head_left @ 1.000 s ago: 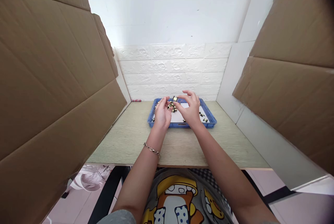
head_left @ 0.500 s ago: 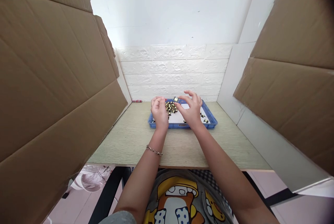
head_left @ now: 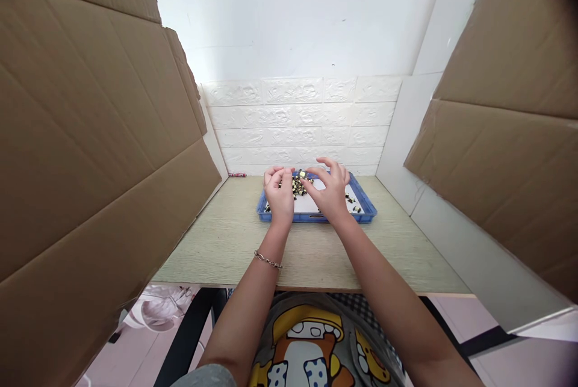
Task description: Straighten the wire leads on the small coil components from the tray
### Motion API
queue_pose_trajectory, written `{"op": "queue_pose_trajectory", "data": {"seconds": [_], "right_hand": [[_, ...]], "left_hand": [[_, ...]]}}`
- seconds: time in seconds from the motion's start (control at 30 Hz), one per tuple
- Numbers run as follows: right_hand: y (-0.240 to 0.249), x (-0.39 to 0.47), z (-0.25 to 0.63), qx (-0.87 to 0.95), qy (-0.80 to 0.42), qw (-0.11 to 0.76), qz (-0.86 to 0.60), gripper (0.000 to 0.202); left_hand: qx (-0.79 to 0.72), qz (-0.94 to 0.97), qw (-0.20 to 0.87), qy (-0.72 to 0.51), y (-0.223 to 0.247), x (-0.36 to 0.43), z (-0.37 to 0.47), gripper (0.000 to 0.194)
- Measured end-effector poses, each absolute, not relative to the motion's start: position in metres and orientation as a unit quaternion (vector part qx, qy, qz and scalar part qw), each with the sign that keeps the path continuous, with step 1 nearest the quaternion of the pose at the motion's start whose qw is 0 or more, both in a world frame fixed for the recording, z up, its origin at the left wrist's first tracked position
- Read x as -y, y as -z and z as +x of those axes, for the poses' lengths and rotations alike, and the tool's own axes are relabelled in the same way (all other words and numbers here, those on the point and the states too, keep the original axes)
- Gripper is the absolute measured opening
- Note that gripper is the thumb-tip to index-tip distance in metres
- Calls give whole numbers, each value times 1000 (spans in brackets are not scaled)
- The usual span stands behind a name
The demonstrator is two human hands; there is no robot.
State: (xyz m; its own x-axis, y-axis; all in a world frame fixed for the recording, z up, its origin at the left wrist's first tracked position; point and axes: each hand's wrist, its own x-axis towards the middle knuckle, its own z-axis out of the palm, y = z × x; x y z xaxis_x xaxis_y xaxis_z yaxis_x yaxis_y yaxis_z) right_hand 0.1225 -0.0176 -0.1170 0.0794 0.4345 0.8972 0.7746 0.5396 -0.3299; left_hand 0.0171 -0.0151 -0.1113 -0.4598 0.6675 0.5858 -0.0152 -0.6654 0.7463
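Over the tray, my right hand (head_left: 332, 191) pinches a small transformer (head_left: 302, 174) between thumb and index finger. It has a yellow-wrapped middle and dark ends with pins; the other fingers are raised. My left hand (head_left: 279, 194) is closed just to the left, thumb pressed against the fingers. A small reddish bit shows at its fingertips, too tiny to name. Below both hands is a blue tray (head_left: 311, 217) lined with white. A pile of similar transformers (head_left: 300, 189) lies inside, partly hidden by my left hand, and a few loose ones (head_left: 356, 209) sit at its right side.
The tray stands on a light wooden table (head_left: 217, 236) before a white brick-pattern wall (head_left: 298, 116). A red pen-like stick (head_left: 237, 175) lies at the back left. Cardboard sheets rise at the left (head_left: 90, 134) and right (head_left: 506, 134).
My left hand has moved slightly right, closer to the transformer. The transformer in my right hand has shifted a little left and down.
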Motion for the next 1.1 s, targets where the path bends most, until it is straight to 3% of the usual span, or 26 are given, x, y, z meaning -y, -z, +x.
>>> {"op": "queue_pose_trajectory", "data": {"seconds": [0.4, 1.1], "right_hand": [[117, 20, 121, 667, 157, 567, -458, 15], [120, 17, 120, 684, 180, 556, -438, 15]], "left_hand": [[-327, 467, 236, -787, 113, 15, 17, 26], [-382, 477, 231, -757, 113, 9, 15, 17]]}}
